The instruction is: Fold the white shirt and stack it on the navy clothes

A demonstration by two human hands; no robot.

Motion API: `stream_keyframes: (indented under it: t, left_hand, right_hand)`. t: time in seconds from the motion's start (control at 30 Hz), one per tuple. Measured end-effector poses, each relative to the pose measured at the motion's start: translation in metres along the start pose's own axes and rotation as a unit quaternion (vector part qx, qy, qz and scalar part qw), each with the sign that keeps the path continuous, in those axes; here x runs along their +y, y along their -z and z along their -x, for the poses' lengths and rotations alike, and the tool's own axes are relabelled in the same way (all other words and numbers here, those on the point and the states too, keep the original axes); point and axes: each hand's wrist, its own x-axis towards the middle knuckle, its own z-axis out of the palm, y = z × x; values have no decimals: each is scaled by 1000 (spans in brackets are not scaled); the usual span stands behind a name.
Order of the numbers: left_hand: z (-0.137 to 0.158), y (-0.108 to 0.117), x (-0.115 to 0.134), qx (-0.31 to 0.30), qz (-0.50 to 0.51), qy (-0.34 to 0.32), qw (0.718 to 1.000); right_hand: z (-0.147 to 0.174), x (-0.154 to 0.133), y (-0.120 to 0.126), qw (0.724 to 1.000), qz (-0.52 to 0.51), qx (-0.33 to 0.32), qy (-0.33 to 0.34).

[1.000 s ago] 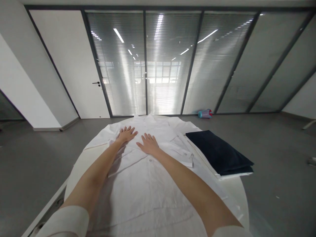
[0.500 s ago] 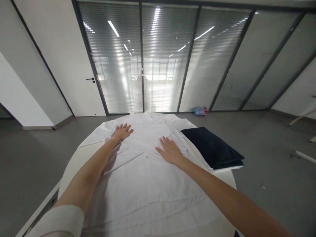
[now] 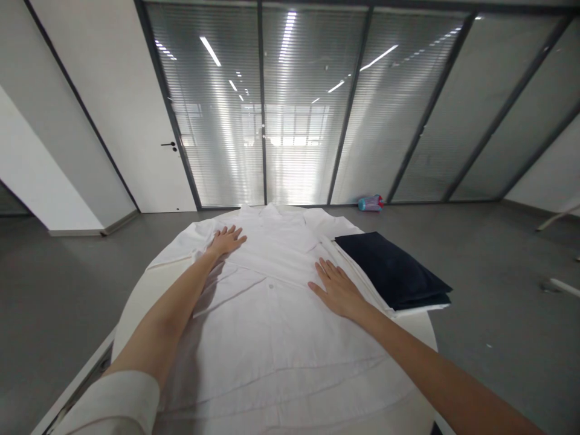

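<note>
A white button-up shirt [image 3: 276, 332] lies spread over a round white table, its collar at the far edge and its hem towards me. Faint creases cross its lower part, and a button shows near the middle. My left hand [image 3: 226, 240] rests flat on the shirt's upper left, fingers spread. Farther right and a little nearer to me, my right hand [image 3: 338, 290] lies palm down on the fabric, its fingers stretched out. Neither hand holds anything. Just beyond the right hand sits a folded dark navy cloth [image 3: 392, 269] on top of folded white fabric.
The round white table [image 3: 136, 305] shows its rim at the left and right. On the grey floor by the glass partition [image 3: 299, 151] lies a blue and red striped container [image 3: 370, 203]. A white door [image 3: 158, 163] stands at the left. Pale legs of furniture [image 3: 564, 287] show at far right.
My right hand has slid to the right and slightly towards me over the shirt. My left hand stays in the same place on the fabric. The view has shifted slightly.
</note>
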Motion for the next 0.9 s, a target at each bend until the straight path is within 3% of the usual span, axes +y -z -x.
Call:
stream_keyframes:
  t: [0.4,0.6,0.73,0.9]
  left_hand:
    - [2,4,1,-6,29,12,1000]
    - [0,6,7,50,84,24,995]
    - [-32,16,14,113,162,62,978]
    - [-93,23,23,104,317,107,936]
  right_hand:
    - [-1,-3,4,1000,-2,-15,-4]
    - [-1,-2,2,1000,-8,3,0]
    - [-1,-2,2,1000,-7,11,4]
    - [-1,0,2,999,-13,29,12]
